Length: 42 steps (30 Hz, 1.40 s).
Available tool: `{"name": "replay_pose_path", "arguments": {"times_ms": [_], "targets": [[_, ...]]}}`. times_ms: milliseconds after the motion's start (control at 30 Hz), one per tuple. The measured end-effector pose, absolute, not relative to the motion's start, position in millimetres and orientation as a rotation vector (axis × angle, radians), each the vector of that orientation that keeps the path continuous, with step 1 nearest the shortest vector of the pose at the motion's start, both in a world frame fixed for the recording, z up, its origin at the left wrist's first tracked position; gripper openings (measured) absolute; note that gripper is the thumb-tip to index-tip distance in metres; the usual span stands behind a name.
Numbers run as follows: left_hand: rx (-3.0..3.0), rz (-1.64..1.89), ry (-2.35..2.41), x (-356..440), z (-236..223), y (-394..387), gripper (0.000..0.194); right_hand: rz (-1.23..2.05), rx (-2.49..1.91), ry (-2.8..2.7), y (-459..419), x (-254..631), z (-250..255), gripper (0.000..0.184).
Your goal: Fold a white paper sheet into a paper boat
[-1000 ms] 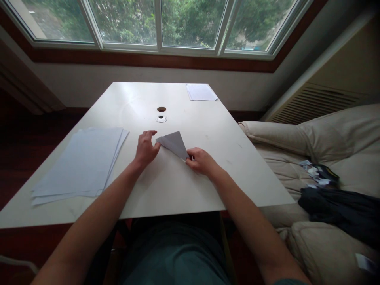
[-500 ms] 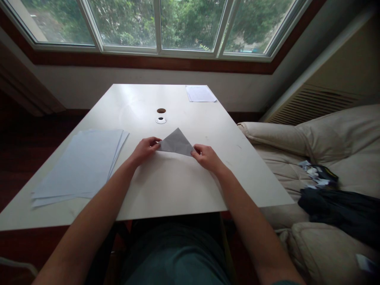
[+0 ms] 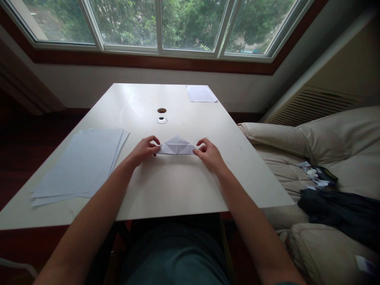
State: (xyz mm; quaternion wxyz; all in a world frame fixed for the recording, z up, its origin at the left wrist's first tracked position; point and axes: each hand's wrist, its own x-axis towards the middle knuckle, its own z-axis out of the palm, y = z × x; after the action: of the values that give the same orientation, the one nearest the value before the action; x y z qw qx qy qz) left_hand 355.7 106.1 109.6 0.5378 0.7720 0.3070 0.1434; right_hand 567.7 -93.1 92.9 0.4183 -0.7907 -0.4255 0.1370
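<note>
A white folded paper (image 3: 177, 146), roughly triangular with its peak pointing away from me, is at the middle of the white table (image 3: 178, 186). Crease lines cross its bright face, and a straight folded edge runs along the near side. My left hand (image 3: 146, 149) grips the left corner, thumb on top, index finger arched above it. At the opposite corner my right hand (image 3: 208, 153) holds the paper by the thumb, its index finger curved and raised. The fingers beneath the corners are mostly hidden.
A stack of white sheets (image 3: 80, 162) lies on the table's left side. Several smaller sheets (image 3: 202, 94) rest at the far right corner. Beyond the paper are a round hole (image 3: 162, 111) and a ring-shaped cap (image 3: 162, 120). A beige sofa (image 3: 273, 158) with dark cloth (image 3: 335, 209) stands at right.
The folded paper has tipped from a shaded grey, raised face to a bright creased one, looking flatter. Both index fingers have lifted away from the thumbs.
</note>
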Motion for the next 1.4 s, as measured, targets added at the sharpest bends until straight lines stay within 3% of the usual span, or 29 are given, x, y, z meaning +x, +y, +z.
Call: {"name": "replay_pose_path", "arguments": {"times_ms": [233, 700, 1400], "targets": [[2.037, 0.263, 0.7, 356, 104, 106, 0.027, 0.253, -2.09, -1.161, -91, 566, 92, 0.013], [2.453, 0.242, 0.603, 357, 107, 95, 0.025, 0.162, -2.24, -1.268, -88, 565, 84, 0.023], [2.579, 0.346, 0.358, 357, 101, 95, 0.018, 0.014, -2.336, -1.348, -89, 560, 81, 0.029]]}}
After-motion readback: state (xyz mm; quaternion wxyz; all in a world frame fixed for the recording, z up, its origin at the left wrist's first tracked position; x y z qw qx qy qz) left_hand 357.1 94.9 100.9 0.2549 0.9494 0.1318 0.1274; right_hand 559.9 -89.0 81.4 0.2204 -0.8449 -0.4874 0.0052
